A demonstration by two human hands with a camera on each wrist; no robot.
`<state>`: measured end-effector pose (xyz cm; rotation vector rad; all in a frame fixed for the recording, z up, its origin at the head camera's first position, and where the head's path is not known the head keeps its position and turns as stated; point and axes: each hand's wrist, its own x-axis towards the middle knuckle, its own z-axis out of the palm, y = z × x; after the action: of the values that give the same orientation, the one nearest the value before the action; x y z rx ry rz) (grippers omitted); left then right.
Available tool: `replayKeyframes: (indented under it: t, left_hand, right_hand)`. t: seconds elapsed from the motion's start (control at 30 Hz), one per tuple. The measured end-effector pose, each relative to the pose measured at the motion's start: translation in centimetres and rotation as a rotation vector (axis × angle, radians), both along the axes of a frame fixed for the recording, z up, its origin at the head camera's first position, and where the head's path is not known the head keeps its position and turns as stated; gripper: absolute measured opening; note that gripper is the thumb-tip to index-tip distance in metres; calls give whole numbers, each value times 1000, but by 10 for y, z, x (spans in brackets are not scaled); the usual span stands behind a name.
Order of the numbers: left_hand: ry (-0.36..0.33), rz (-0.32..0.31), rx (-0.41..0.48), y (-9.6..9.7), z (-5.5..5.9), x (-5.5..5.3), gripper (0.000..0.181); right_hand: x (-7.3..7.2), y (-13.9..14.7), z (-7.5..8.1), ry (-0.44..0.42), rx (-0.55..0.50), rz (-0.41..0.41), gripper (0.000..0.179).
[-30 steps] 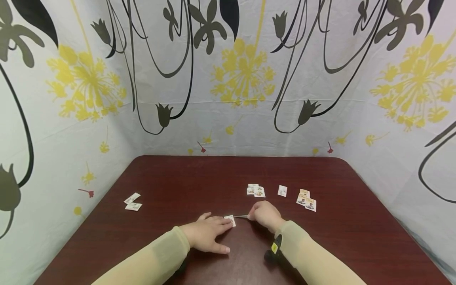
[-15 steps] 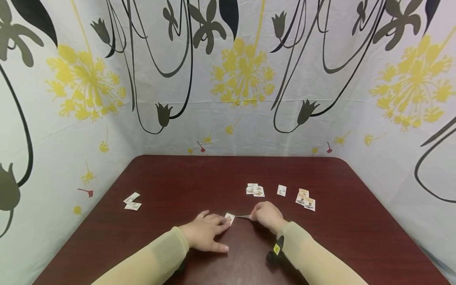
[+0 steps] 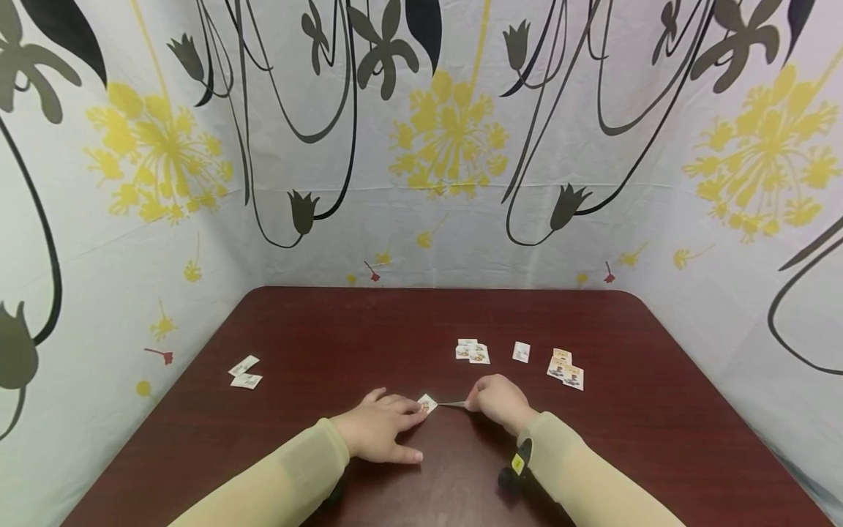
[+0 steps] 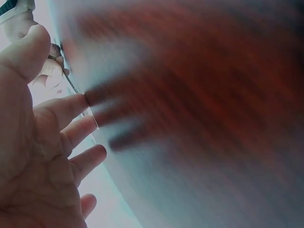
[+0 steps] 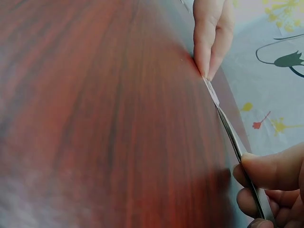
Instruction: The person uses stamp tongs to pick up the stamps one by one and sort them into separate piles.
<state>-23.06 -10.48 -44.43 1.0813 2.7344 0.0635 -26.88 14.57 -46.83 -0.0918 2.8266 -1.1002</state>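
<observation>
My left hand (image 3: pixel 383 430) lies palm down over the table with fingers spread, its fingertips on the left part of a small white printed card (image 3: pixel 428 403). From the right, my right hand (image 3: pixel 503 402) pinches metal tweezers (image 5: pixel 232 135) between thumb and fingers. The tweezers' tips meet the card's right corner in the head view. In the right wrist view the card (image 5: pixel 212 92) shows as a thin strip between the tweezers' tips and the left fingertips. The left wrist view has the left palm (image 4: pixel 38 152) with straight fingers (image 4: pixel 80 128) reaching the card's edge.
On the dark red-brown table (image 3: pixel 369 329) lie more printed cards: two at the left (image 3: pixel 246 381), an overlapping group (image 3: pixel 478 354) behind the hands, a single card (image 3: pixel 521 352) and another group (image 3: pixel 564 369) farther right. A patterned cloth (image 3: pixel 421 241) hangs around the table.
The card has turned so a corner points right, and more of it shows beyond my left fingertips. My right hand, with the tweezers, has shifted slightly right. The left hand has barely moved.
</observation>
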Motion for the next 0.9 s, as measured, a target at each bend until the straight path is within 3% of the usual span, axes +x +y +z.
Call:
replayKeyframes:
  t: [0.53, 0.9]
  left_hand:
    - [-68, 15, -21, 0, 2, 3, 77]
    - [-81, 9, -30, -1, 3, 4, 79]
  right_hand:
    - [-14, -7, -1, -11, 3, 19, 7]
    - [-16, -9, -1, -10, -20, 13, 7]
